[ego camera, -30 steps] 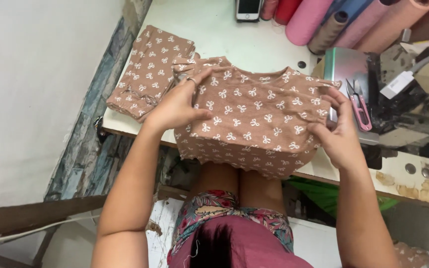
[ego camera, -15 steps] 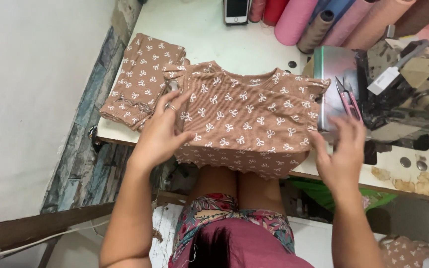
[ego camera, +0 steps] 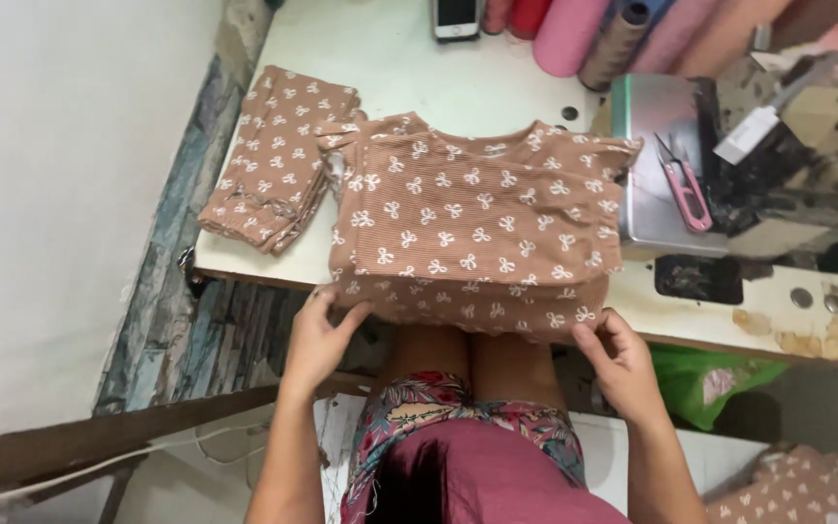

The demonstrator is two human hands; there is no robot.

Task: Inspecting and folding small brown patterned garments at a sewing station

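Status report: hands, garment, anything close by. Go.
Left hand and right hand grip the top's hem at the table edge. Folded stack beside it, snips on its right.

Soft even daylight, mild blur

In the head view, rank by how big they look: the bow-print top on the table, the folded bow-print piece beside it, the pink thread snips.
1. bow-print top
2. folded bow-print piece
3. pink thread snips
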